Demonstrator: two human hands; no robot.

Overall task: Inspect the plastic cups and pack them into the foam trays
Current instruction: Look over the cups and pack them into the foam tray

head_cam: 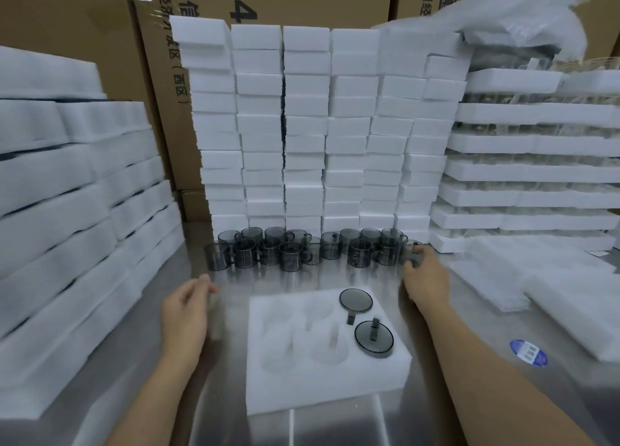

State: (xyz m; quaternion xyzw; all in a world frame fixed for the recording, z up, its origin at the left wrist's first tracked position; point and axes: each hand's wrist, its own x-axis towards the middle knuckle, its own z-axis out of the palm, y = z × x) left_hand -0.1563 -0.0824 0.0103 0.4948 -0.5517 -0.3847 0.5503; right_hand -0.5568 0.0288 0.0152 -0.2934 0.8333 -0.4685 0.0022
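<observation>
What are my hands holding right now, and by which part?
Right hand grips the rightmost cup around its body; left hand holds nothing.

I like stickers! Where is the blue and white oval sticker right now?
In the head view, the blue and white oval sticker lies on the shiny metal table, right of the white foam tray, just past the right forearm.
</observation>
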